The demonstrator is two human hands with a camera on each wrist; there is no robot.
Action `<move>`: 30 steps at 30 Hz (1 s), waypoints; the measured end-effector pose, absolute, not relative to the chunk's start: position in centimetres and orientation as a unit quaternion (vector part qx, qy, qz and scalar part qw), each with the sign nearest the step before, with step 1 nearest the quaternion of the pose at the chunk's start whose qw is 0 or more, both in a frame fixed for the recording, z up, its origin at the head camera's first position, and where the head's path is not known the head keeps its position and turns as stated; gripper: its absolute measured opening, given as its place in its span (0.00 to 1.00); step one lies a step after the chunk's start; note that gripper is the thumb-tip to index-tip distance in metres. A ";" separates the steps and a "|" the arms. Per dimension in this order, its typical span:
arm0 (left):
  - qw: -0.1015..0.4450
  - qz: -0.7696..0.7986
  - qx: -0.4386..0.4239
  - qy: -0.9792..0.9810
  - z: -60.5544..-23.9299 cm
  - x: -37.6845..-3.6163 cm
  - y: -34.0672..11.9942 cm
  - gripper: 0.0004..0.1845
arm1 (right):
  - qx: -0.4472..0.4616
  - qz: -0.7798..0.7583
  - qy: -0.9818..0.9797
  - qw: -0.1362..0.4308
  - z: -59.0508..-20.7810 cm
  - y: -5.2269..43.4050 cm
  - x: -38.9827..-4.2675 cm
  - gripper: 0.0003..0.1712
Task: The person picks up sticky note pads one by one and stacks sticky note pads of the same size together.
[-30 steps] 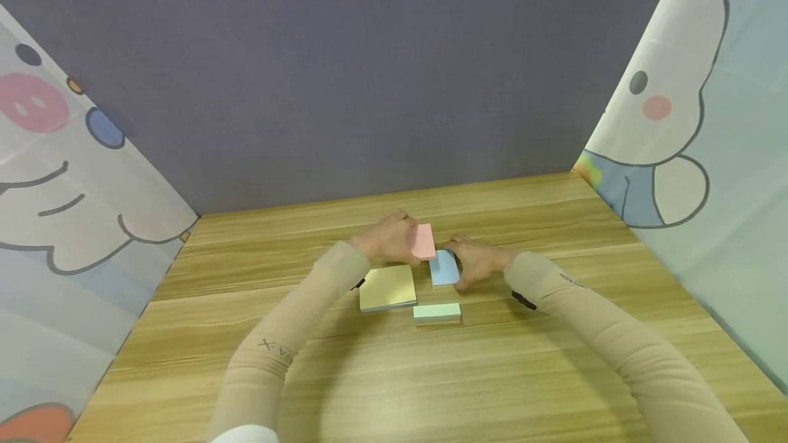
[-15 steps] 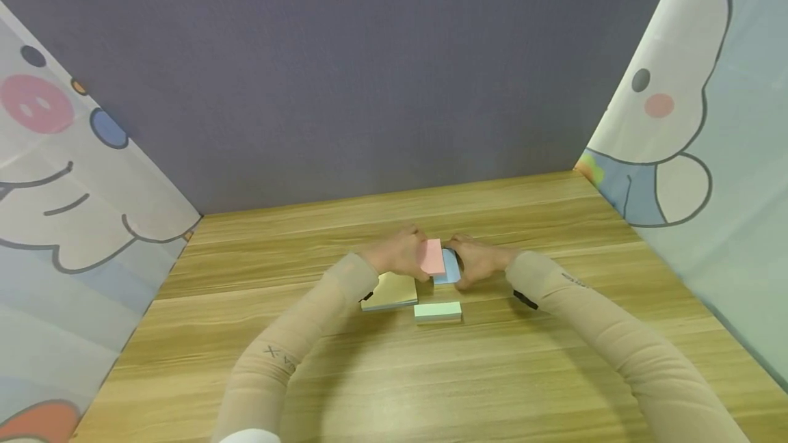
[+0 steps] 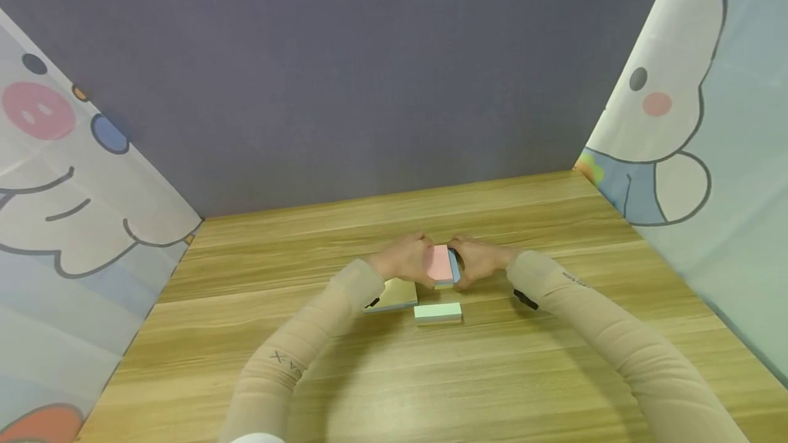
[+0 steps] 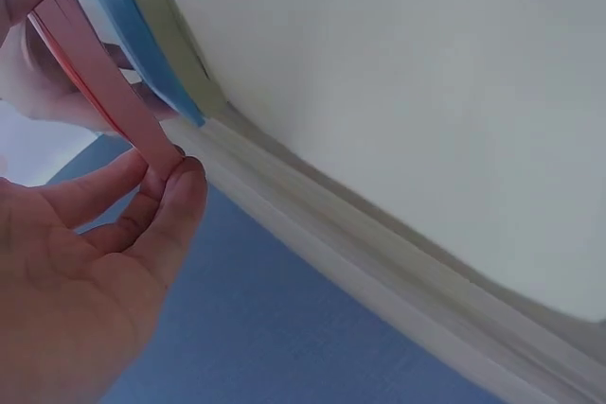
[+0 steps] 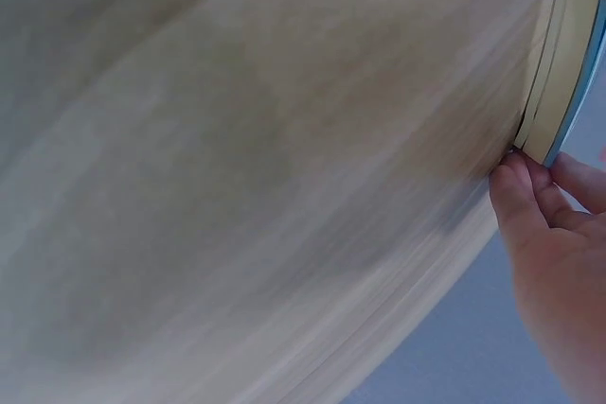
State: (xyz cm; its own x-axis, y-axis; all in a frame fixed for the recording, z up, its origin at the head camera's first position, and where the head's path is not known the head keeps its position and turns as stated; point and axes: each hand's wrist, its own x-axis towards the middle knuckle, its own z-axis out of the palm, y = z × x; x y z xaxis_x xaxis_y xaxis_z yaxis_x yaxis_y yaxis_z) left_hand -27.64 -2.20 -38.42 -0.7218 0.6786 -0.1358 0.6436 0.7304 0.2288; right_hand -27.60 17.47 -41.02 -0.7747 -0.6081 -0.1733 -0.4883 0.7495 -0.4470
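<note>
My left hand pinches a pink sticky-note pad by its edges, with fingers at one end and the thumb at the other. The pad hangs close over a blue pad, overlapping most of it in the head view. In the left wrist view a narrow gap parts the pink pad from the blue one, which lies flat on a pale yellow pad. From the right, my right hand grips the blue-and-yellow stack, fingertips at the bottom corner of the yellow pad in the right wrist view.
A larger yellow pad lies under my left wrist, partly hidden. Nearer to me is a narrow light green pad. All rest on a wood-grain table, with a dark grey panel behind and cartoon-printed sheets at both sides.
My left hand has brought the pink pad rightward and toward me, from beside the blue pad to over it. The right hand has kept its hold on the stack.
</note>
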 end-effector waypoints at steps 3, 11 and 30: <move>0.110 0.084 0.356 0.924 -38.6 -27.6 -2.1 0.35 | -0.296 -0.192 0.922 0.158 -41.1 17.5 -27.6 0.52; 0.118 0.084 0.358 0.922 -38.9 -27.5 -1.6 0.29 | -0.305 -0.190 0.919 0.162 -41.1 17.7 -27.7 0.53; 0.120 0.072 0.357 0.924 -39.4 -27.6 -0.7 0.26 | -0.310 -0.203 0.911 0.181 -41.2 17.9 -27.7 0.53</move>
